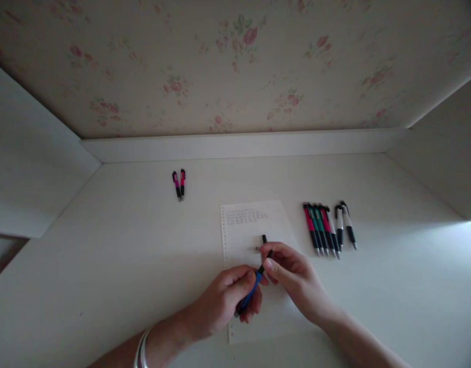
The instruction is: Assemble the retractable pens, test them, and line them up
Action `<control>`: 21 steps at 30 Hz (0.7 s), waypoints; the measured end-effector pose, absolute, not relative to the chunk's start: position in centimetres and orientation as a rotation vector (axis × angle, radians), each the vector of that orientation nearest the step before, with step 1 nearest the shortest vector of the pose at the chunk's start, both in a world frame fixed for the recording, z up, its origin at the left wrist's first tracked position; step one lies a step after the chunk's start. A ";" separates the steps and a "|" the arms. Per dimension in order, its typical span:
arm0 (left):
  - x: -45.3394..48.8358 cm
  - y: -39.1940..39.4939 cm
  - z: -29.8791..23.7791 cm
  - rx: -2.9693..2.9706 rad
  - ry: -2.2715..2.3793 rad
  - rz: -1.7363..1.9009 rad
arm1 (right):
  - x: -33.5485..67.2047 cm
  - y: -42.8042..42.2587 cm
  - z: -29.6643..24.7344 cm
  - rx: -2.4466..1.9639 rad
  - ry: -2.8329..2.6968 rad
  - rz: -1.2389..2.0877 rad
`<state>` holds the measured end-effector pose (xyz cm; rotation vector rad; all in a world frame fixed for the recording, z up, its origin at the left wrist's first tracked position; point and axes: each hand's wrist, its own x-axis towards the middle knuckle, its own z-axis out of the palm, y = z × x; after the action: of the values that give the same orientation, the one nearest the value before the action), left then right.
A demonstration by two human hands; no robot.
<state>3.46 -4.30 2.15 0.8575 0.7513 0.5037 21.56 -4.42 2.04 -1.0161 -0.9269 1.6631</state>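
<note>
My left hand (230, 296) is wrapped round a blue pen (253, 290) with black ends, tilted up to the right. At its upper black end, the thumb and fingers of my right hand (291, 273) are closed in a pinch. Past the right index finger stick out a short black piece (264, 238) and a small pointed tip; I cannot make out what they belong to. Both hands are over a lined sheet of paper (243, 235) with handwriting along its top and holes down its left edge.
On the white desk (124, 245), several pens (318, 230) in pink, green and white lie in a row at the right, beside two white pens (346, 225). A purple pen (176, 184) and a pink pen (182, 183) lie at the back left. Floral wallpaper and white side panels surround the desk.
</note>
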 end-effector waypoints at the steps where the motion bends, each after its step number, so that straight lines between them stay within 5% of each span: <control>1: 3.4 -4.3 2.1 0.855 0.756 0.494 | 21.5 -4.3 2.0 -1.018 -0.914 1.659; 21: 3.4 -4.2 1.8 0.849 0.744 0.500 | 21.4 -4.6 2.0 -0.920 -0.816 1.649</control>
<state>3.38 -4.23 1.81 0.8485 0.7441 0.5004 21.44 -4.61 1.95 -0.9198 -0.8159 1.6487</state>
